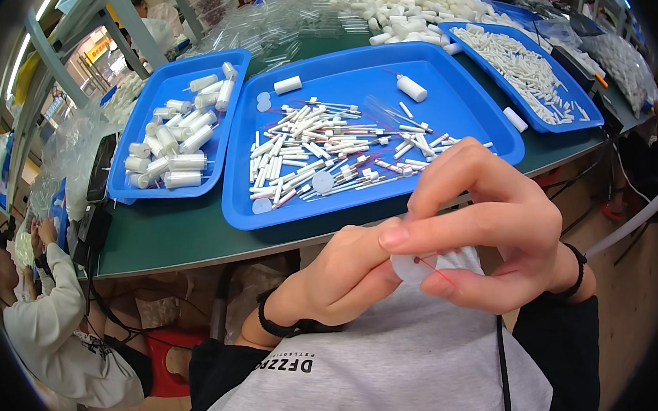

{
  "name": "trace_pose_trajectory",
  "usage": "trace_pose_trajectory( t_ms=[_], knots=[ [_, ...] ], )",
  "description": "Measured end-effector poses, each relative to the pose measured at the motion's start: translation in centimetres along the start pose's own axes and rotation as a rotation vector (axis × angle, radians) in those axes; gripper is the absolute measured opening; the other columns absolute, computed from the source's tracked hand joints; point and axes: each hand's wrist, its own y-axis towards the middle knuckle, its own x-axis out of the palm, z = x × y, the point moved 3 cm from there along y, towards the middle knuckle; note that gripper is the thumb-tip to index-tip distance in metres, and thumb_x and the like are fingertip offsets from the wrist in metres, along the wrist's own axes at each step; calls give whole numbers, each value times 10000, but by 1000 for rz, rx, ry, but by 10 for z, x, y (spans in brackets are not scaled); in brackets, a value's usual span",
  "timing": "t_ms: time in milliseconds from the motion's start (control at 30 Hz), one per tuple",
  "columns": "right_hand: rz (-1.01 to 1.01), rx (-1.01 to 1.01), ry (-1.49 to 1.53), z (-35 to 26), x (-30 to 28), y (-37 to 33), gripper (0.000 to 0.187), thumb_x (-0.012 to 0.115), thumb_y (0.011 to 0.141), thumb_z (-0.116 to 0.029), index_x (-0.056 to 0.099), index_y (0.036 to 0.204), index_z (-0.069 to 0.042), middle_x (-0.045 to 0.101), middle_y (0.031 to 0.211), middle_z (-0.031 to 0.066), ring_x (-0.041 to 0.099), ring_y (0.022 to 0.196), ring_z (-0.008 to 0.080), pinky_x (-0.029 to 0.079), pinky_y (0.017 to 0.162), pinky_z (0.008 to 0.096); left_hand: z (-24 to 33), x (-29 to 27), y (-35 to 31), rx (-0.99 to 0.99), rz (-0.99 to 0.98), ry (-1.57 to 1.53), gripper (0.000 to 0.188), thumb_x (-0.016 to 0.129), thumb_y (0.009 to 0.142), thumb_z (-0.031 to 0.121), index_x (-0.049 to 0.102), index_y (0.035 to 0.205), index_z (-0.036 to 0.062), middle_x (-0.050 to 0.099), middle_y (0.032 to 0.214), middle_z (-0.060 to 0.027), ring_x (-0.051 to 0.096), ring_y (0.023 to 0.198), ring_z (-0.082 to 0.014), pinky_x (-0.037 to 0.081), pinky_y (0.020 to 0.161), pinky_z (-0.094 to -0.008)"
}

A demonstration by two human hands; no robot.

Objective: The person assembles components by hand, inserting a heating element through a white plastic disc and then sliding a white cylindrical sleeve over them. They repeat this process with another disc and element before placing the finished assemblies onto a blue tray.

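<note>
A small translucent white disc (pixel 408 270) is held in front of my chest, with a thin red wire (pixel 436 271) coming out near its middle. My left hand (pixel 343 276) is closed, its fingers pinching the disc's left edge. Curled over from the other side, my right hand (pixel 494 223) has a fingertip pressed at the disc's upper edge, and its thumb lies beside the wire. Whatever is behind the disc is hidden by my fingers. Beyond my hands, a large blue tray (pixel 471 94) holds a pile of thin white tubes with red wires (pixel 303 140), plus several loose discs.
At left, a blue tray (pixel 240 58) holds white cylinders (pixel 190 140); another blue tray (pixel 587 119) at right holds small white tubes. White cylinders heap at the back of the green table (pixel 145 251). A phone (pixel 102 165) stands at left, and a co-worker (pixel 62 317) sits there.
</note>
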Motion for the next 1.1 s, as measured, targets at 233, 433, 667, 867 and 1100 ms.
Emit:
trace_pose_trajectory(
  t_ms=[233,433,667,867,1100],
  knots=[
    [2,-131,9,1,3,1,357,821,663,-154,700,973,-26,636,990,147,607,875,236,487,726,303,7,-6,0,164,-119,207,273,515,779,-14,577,1045,-5,631,912,-142,623,765,-334,485,656,-357],
    [25,-94,116,1,9,-2,360,828,662,-117,689,974,-6,637,984,161,630,855,245,522,721,309,16,-7,2,161,-47,210,196,551,771,-7,625,952,10,637,868,-132,626,742,-328,487,615,-357],
    [22,-109,159,4,8,-2,348,819,680,-128,677,970,1,643,966,153,630,859,247,520,729,322,19,-6,4,138,-61,197,174,560,807,6,621,970,-4,623,886,-145,615,717,-324,483,624,-349],
    [-43,128,55,19,-5,-5,300,767,744,-148,672,982,6,631,971,119,591,879,220,489,747,310,12,-12,16,-17,-63,264,269,615,805,48,608,1061,-36,596,1009,-134,594,688,-174,464,629,-284],
    [-98,232,83,17,-2,-5,319,696,808,-119,656,1105,-8,596,1047,122,566,875,182,479,730,282,11,-10,4,-243,121,-161,341,594,835,-38,569,1175,-35,654,978,-117,603,690,-105,462,566,-205]
  ],
)
